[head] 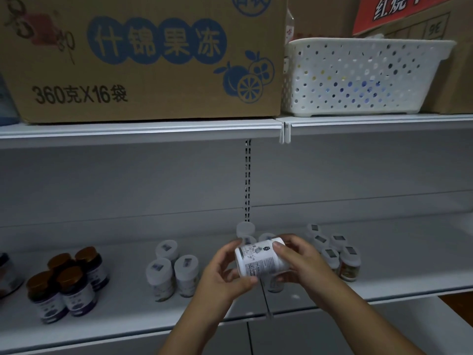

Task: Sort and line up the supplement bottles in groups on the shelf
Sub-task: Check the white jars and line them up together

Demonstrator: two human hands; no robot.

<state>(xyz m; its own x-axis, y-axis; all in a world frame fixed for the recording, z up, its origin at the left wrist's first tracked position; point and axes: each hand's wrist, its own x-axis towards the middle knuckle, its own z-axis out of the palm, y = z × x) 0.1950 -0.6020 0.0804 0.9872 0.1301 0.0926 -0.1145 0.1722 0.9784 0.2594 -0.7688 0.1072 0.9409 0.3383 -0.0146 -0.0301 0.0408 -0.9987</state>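
A white supplement bottle [258,258] lies on its side in the air above the lower shelf [128,313], its printed label facing me. My left hand [225,272] grips its base end and my right hand [299,262] grips its cap end. Three white-capped bottles [174,270] stand in a cluster left of my hands. Several dark bottles with brown caps [69,280] stand at the far left. Behind my hands are a few white bottles [245,230], partly hidden. Several more white-capped bottles [335,249] stand to the right.
The upper shelf [143,129] carries a large cardboard box [143,57] at left and a white perforated basket [358,78] at right, with more boxes beyond. A slotted upright [247,180] runs down the back panel. A dark object [5,272] sits at the far left edge.
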